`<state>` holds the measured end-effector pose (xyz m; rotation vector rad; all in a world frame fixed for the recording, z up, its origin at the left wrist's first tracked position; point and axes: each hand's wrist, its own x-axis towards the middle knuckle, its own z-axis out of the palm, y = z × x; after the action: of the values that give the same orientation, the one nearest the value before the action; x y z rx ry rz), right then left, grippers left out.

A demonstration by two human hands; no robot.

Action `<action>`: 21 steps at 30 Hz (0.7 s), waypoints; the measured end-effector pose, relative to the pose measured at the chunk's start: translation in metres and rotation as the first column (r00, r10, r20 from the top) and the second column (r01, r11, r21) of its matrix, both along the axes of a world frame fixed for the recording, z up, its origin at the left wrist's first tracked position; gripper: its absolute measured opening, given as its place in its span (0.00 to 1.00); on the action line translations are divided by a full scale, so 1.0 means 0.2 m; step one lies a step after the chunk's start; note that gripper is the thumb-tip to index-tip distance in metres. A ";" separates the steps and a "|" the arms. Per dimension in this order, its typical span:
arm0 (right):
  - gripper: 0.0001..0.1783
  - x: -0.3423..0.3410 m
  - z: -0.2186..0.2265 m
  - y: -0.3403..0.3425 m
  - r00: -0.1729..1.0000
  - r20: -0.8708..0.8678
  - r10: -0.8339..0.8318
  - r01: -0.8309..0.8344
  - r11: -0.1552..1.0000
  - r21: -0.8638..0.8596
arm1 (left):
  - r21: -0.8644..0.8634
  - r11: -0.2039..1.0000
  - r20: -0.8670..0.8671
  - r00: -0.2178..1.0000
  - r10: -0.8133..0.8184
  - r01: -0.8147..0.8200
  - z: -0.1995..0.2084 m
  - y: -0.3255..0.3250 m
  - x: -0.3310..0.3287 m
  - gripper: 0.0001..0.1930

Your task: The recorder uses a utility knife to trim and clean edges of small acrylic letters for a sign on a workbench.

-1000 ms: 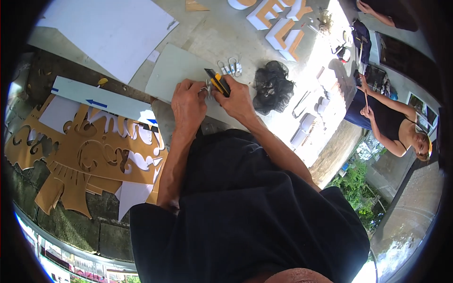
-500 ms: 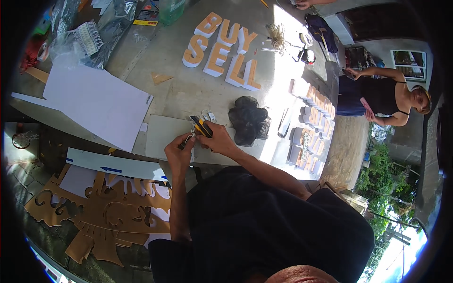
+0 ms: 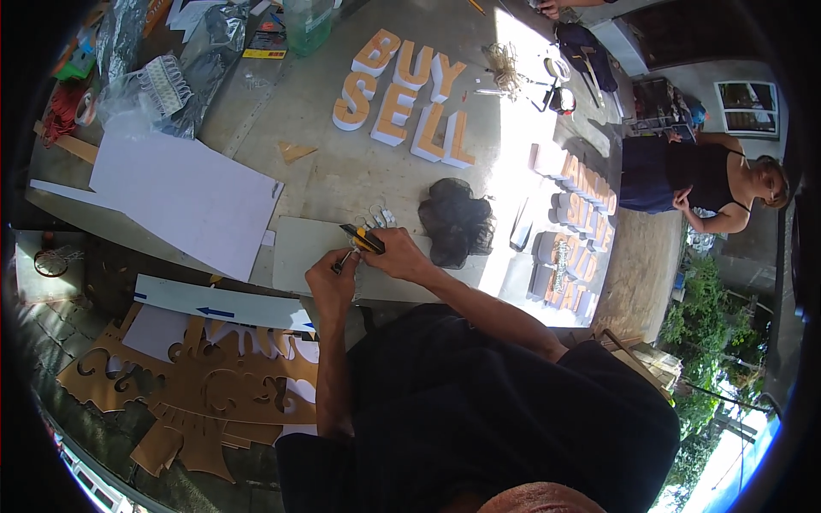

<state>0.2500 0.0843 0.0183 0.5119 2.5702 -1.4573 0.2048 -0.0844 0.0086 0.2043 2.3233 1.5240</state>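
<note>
My right hand [image 3: 398, 256] is closed round a yellow-and-black utility knife [image 3: 365, 240]. Close beside it, my left hand [image 3: 330, 275] pinches a small dark, metallic-looking piece with something pale by it; its kind is too small to tell. Both hands meet over a light grey board [image 3: 295, 256] at the table's near edge. Just beyond the knife lie small white pieces with loops [image 3: 379, 217]. A crumpled black mesh cloth [image 3: 456, 224] rests to the right of my right hand.
Block letters with tan faces and white sides [image 3: 395, 111] stand on the table [image 3: 342, 184], with more letters [image 3: 580, 231] at the right. White sheets [image 3: 184, 197] lie left. Brown cut-out boards [image 3: 192, 376] sit below the table edge. A person [image 3: 697, 179] stands at the right.
The view has shifted slightly, moving the scene a little rightward. My hands stay together, with the knife tilted flatter. The standing person's hands have moved.
</note>
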 end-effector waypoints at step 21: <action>0.17 -0.07 -0.12 -0.02 0.984 -0.104 0.143 -0.136 0.988 0.075 | -0.041 0.999 -0.078 0.997 0.003 -0.006 -0.02 0.00 -0.03 0.08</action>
<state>0.2367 0.0808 -0.0050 0.2602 2.6857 -1.3915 0.1995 -0.0836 0.0038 0.2528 2.4145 1.4945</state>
